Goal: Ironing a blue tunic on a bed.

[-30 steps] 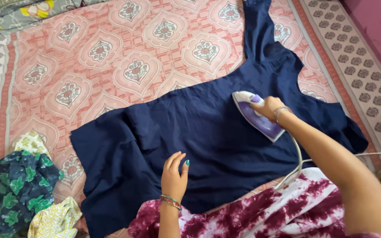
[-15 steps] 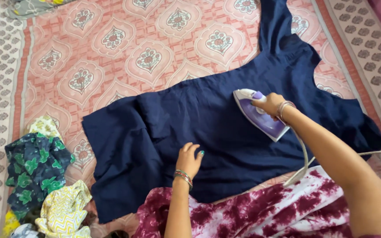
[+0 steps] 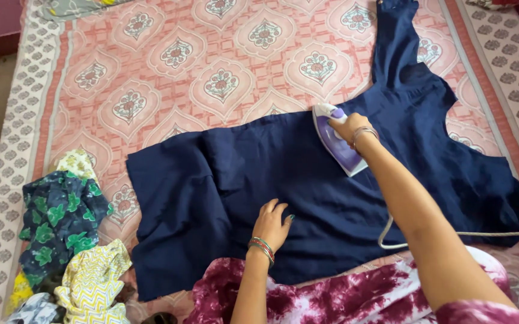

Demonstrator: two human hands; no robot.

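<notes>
A dark navy blue cloth garment (image 3: 307,192) lies spread flat across the bed (image 3: 151,90), which is covered by a pink and cream patterned sheet. The right hand (image 3: 348,126) is closed around the handle of a white and purple steam iron (image 3: 335,140), which rests sole-down on the garment near its far edge, close to the neckline. The iron's grey cord (image 3: 451,235) trails over the garment toward the bed's right edge. The left hand (image 3: 271,224) lies flat, fingers spread, pressing the garment near its near edge. A pile of green-leafed and yellow patterned clothes (image 3: 61,240) sits at the bed's near left corner.
</notes>
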